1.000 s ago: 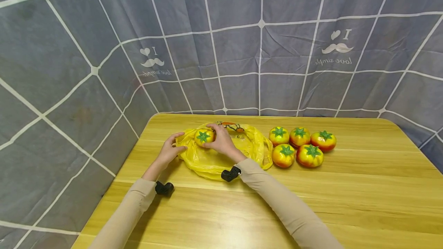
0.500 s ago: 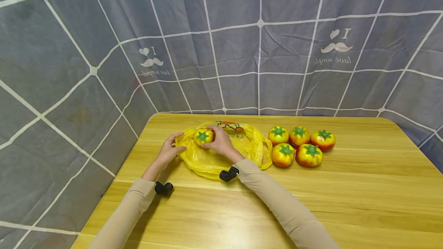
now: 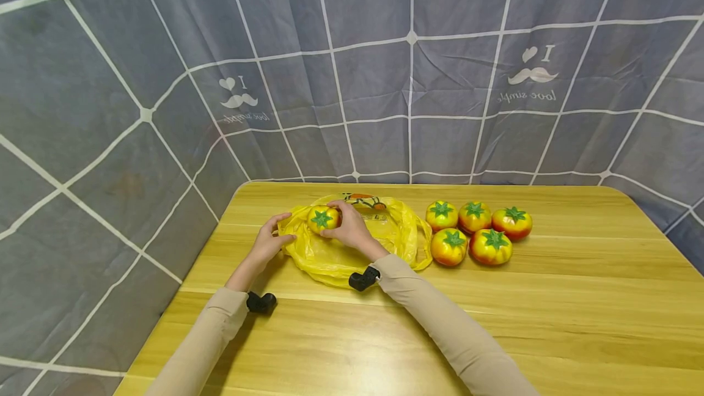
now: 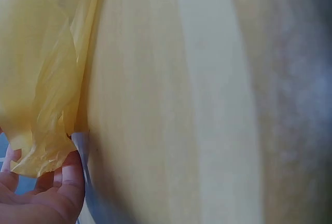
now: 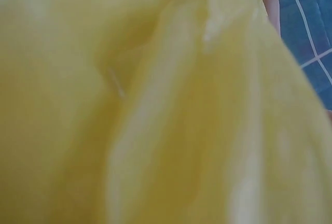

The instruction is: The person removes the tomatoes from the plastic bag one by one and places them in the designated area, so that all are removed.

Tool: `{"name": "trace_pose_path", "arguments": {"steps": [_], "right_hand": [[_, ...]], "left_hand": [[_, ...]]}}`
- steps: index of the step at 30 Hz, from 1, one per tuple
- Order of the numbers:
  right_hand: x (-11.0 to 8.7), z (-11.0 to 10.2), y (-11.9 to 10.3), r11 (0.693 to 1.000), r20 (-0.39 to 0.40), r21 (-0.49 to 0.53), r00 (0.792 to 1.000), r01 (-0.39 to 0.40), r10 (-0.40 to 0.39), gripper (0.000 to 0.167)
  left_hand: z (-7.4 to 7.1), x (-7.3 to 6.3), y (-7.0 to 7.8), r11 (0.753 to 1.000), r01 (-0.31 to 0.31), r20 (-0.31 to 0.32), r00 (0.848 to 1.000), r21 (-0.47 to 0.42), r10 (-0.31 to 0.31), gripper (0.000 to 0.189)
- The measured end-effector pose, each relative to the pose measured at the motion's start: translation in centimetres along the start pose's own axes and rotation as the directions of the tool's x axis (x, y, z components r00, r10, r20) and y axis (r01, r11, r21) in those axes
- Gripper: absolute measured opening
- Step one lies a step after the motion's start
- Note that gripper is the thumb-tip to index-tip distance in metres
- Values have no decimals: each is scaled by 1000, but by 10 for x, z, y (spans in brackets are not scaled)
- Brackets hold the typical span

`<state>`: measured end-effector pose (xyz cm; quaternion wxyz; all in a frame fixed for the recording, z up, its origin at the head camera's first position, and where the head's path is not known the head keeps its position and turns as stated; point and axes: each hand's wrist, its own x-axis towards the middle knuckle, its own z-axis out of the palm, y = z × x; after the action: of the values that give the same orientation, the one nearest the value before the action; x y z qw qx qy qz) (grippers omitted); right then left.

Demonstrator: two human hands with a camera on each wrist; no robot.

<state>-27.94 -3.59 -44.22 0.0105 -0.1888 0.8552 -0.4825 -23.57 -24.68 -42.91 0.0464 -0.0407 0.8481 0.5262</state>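
A yellow plastic bag (image 3: 324,258) lies spread on the wooden table. My right hand (image 3: 356,229) holds a yellow-red tomato with a green star-shaped top (image 3: 323,219) over the bag's left part, thumb on the near side and fingers on the far side. At the bag's left rim, my left hand (image 3: 267,241) pinches the film. The left wrist view shows a crumpled corner of the bag (image 4: 39,89) between the thumb and fingers of the left hand (image 4: 49,200). Blurred yellow film of the bag (image 5: 176,120) fills most of the right wrist view, hiding the right hand's grip.
Several more tomatoes (image 3: 492,247) stand grouped on the table (image 3: 594,298), close to the right of the bag. A grey curtain with white grid lines (image 3: 379,78) hangs along the table's back and left sides. Black wrist mounts (image 3: 364,278) sit on both sleeves.
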Motion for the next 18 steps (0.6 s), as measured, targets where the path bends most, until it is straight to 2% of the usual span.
{"name": "trace_pose_path", "arguments": {"steps": [8, 18], "right_hand": [[1, 1, 3, 1000, -16, 27, 1000, -5, 5, 63], [-3, 2, 2, 999, -13, 32, 1000, -3, 4, 62]], "left_hand": [[-1, 0, 4, 1000, 2, 2, 1000, -6, -2, 61], [0, 2, -5, 1000, -12, -9, 1000, 6, 12, 61]]}}
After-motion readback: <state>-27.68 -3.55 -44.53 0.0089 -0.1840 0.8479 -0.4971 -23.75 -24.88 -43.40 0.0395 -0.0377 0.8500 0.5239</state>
